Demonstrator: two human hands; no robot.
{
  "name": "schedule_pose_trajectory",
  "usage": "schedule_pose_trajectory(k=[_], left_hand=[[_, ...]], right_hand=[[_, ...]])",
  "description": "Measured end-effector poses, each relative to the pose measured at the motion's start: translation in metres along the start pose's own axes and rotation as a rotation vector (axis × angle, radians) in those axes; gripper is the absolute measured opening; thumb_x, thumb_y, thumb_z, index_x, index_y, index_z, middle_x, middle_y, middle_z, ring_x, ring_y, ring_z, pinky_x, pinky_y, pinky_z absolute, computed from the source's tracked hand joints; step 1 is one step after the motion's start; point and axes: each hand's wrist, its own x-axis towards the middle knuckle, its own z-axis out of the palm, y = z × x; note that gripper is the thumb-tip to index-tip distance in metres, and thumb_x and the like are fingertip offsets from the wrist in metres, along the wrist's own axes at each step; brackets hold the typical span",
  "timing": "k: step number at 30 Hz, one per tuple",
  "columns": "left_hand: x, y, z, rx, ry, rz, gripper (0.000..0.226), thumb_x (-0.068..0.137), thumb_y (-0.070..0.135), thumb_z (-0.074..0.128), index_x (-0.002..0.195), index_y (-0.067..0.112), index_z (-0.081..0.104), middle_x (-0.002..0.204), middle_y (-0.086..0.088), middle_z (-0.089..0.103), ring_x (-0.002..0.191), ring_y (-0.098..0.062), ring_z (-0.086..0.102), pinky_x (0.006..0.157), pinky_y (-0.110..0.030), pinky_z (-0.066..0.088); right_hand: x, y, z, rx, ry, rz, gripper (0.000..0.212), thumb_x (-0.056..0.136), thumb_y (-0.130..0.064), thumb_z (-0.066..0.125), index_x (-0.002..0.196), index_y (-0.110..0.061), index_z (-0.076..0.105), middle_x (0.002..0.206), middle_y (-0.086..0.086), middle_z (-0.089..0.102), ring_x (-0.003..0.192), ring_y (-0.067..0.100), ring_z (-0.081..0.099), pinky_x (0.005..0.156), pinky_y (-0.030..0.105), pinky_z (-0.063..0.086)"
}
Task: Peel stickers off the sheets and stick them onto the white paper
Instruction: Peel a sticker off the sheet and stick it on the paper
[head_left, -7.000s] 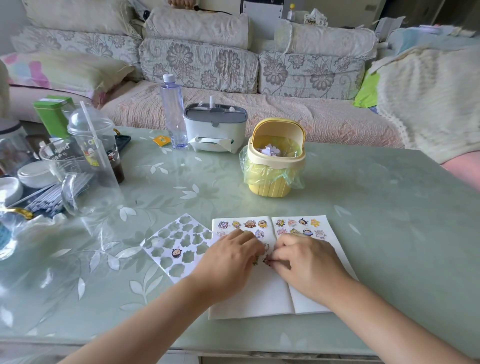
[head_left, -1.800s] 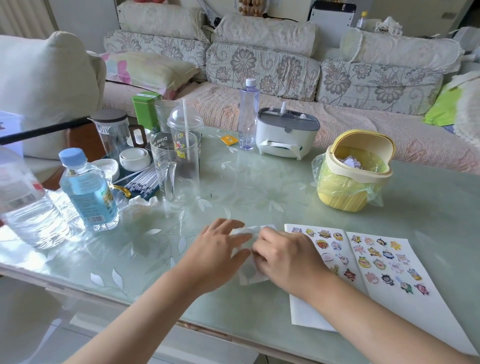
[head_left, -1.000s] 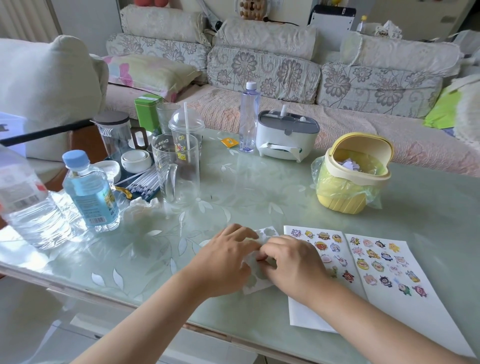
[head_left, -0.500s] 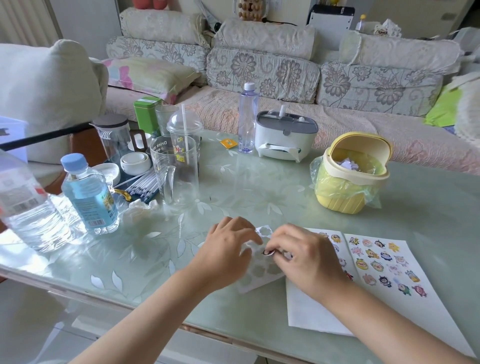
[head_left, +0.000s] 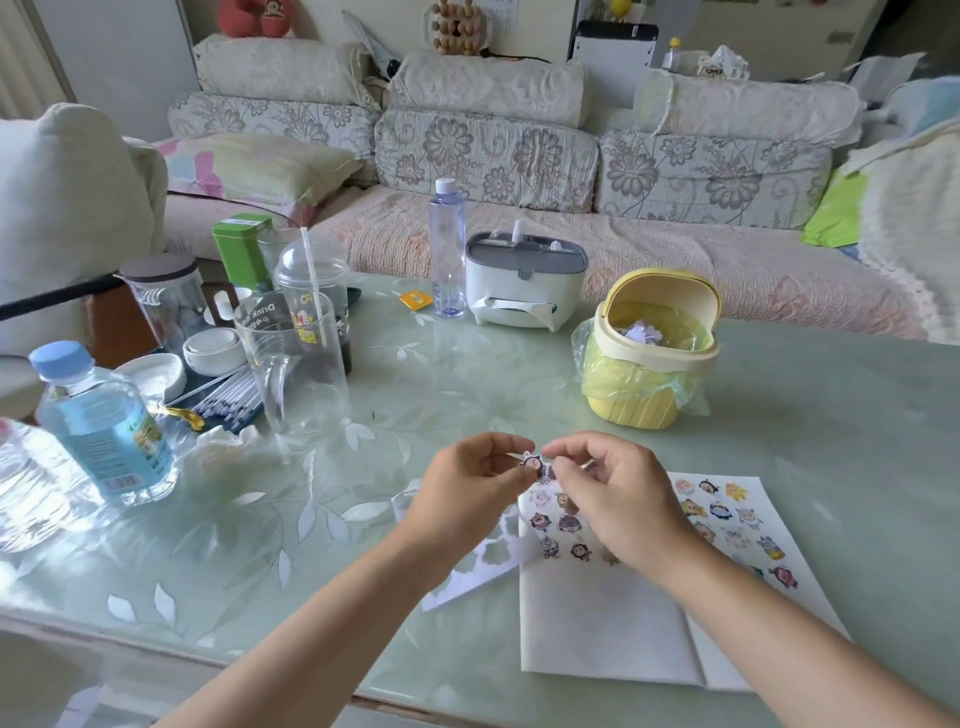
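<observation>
Both hands are raised a little above the table with a small round cartoon sticker (head_left: 533, 462) held between their fingertips. My left hand (head_left: 467, 488) pinches its left edge and my right hand (head_left: 613, 493) pinches its right edge. Below them lies the white paper (head_left: 613, 618), folded open, with several colourful stickers stuck in rows on its upper half. The used sticker sheet (head_left: 485, 564), full of empty cut-outs, lies flat at the paper's left edge, partly hidden by my left wrist.
A yellow mini bin (head_left: 652, 353) lined with a bag stands behind the paper. A glass jug (head_left: 293, 364), a lidded cup, a blue-capped bottle (head_left: 101, 421), bowls and straws crowd the left. A clear bottle (head_left: 448, 249) and a white box (head_left: 524, 283) stand at the back.
Both hands were down on the sticker sheet, picking at it. They have lifted off the table with one sticker between them, and the sheet lies flat again.
</observation>
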Motion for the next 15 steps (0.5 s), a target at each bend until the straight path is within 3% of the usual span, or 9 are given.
schedule_pose_trajectory(k=[2,5,10,12,15], left_hand=[[0.001,0.002,0.007,0.014,0.004,0.011,0.007,0.088,0.014,0.073,0.094,0.018,0.073,0.073,0.005,0.072,0.057,-0.002,0.058,0.055,-0.011,0.044],[0.004,0.003,0.016,0.021,-0.011,0.009,0.004,0.087,0.014,0.073,0.086,0.018,0.073,0.07,0.004,0.07,0.06,-0.007,0.057,0.054,-0.016,0.045],[0.007,0.007,0.031,-0.017,0.001,0.007,0.005,0.086,0.015,0.073,0.083,0.016,0.07,0.067,0.004,0.067,0.062,-0.008,0.057,0.052,-0.015,0.042],[0.008,0.008,0.037,-0.012,0.004,0.005,0.005,0.087,0.016,0.072,0.082,0.016,0.071,0.07,0.001,0.069,0.064,-0.009,0.058,0.053,-0.015,0.043],[0.008,0.01,0.043,0.058,0.019,0.029,0.009,0.088,0.022,0.07,0.079,0.02,0.071,0.073,-0.005,0.07,0.061,-0.009,0.056,0.048,-0.017,0.041]], right_hand=[[0.001,0.0,-0.008,0.051,-0.018,0.051,0.015,0.09,-0.018,0.068,0.079,-0.027,0.075,0.066,0.006,0.07,0.057,0.021,0.062,0.055,0.024,0.049],[0.002,0.0,-0.018,0.026,-0.046,0.068,0.013,0.086,-0.019,0.073,0.075,-0.024,0.075,0.061,-0.005,0.069,0.055,0.01,0.06,0.057,0.026,0.051],[0.005,0.003,-0.029,0.03,-0.03,0.099,0.012,0.086,-0.023,0.072,0.075,-0.024,0.076,0.067,0.003,0.071,0.068,0.03,0.069,0.065,0.039,0.06],[0.006,0.005,-0.032,-0.006,-0.026,0.074,0.013,0.086,-0.022,0.07,0.074,-0.024,0.075,0.064,-0.004,0.069,0.066,0.026,0.068,0.064,0.034,0.059],[0.006,0.005,-0.037,-0.119,-0.001,0.018,0.014,0.086,-0.023,0.069,0.072,-0.026,0.071,0.062,-0.015,0.067,0.054,0.007,0.06,0.057,0.016,0.045]])
